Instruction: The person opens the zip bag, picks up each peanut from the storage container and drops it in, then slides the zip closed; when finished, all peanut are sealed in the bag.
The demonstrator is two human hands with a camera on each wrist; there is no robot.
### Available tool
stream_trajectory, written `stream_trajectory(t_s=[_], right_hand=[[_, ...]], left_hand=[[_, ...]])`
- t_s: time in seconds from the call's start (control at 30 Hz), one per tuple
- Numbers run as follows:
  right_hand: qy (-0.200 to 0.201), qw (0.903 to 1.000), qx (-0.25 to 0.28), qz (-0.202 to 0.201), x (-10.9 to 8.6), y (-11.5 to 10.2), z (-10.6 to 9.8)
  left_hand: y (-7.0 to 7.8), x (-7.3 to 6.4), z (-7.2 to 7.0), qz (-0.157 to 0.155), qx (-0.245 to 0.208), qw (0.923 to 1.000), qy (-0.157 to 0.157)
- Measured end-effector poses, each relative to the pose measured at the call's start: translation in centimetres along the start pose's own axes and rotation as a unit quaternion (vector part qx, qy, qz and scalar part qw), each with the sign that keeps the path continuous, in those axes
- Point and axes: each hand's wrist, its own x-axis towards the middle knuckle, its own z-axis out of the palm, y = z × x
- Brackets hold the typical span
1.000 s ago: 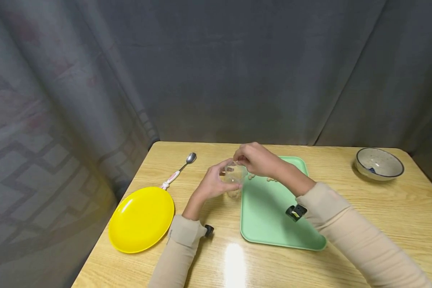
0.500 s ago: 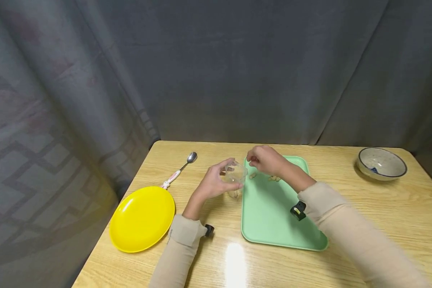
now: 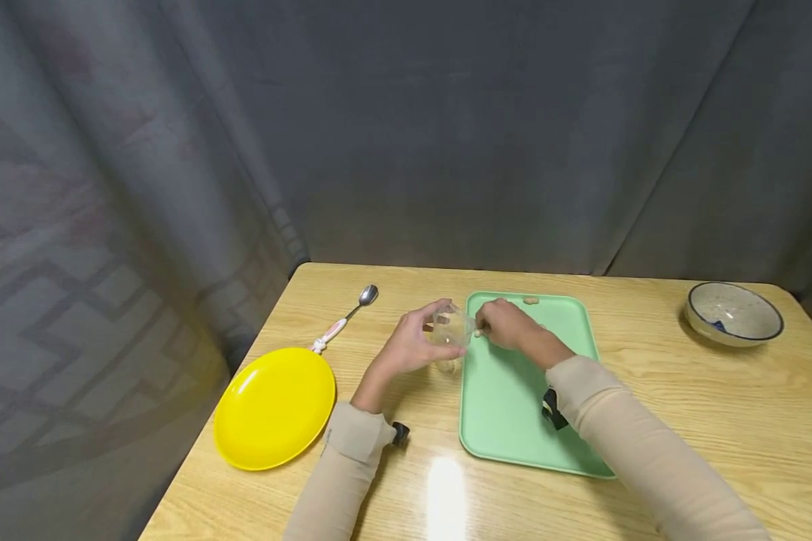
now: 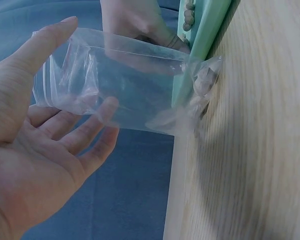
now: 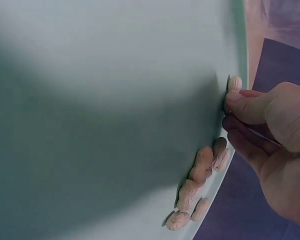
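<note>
Just between right fingers [image 5: 247,108], peanut [image 5: 234,84], tray [image 5: 90,125] beneath

Curtained-off workspace, rm type unclear; grey drapes [image 3: 480,150], wood tbl [image 3: 751,406]

Left hand [image 3: 413,342] grips clear bag [image 3: 453,329], just beside left edge of green tray [image 3: 507,413]. Right hand [image 3: 507,324] over tray, fingertips down at a nut [image 3: 477,333]; another lies by far rim. Yellow plate [image 3: 275,409] at left, spoon [image 3: 334,329] beyond (handle toward plate). Bowl [image 3: 734,319] at table's [image 3: 656,383] far right.
</note>
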Motion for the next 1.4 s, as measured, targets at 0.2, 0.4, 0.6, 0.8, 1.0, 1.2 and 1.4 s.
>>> stream_trajectory(t_s=[0.2, 0.4, 0.6, 0.8, 1.0, 1.2, 1.4], right_hand=[[0.011, 0.9999, -0.002, -0.002, -0.2, -0.1, -0.5], [0.043, 0.9984, -0.021, -0.032, -0.1, -1.7, -3.4], [0.095, 0.9915, -0.003, -0.089, -0.1, -4.9, -7.0], [0.098, 0.9890, 0.028, -0.107, -0.5, -6.8, -8.4], [0.082, 0.9887, 0.052, -0.113, -0.7, -7.6, -8.1], [0.071, 0.9907, 0.053, -0.103, -0.8, -8.2, -7.9], [0.075, 0.9902, 0.050, -0.107, -0.8, -8.4, -8.3]], left_hand=[[0.0, 0.1, 0.0, 0.004, 0.003, 1.0000, 0.002], [-0.2, 0.0, -0.2, 0.012, -0.010, 0.9999, 0.004], [-0.5, -0.2, -0.4, 0.001, -0.008, 0.9999, 0.014], [-0.5, -0.2, -0.5, 0.006, -0.018, 0.9998, 0.009], [-0.5, -0.3, -0.3, 0.001, -0.028, 0.9996, 0.006], [-0.4, -0.2, -0.3, 0.003, -0.013, 0.9999, 0.006], [-0.1, -0.1, -0.3, 0.011, -0.015, 0.9998, 0.008]])
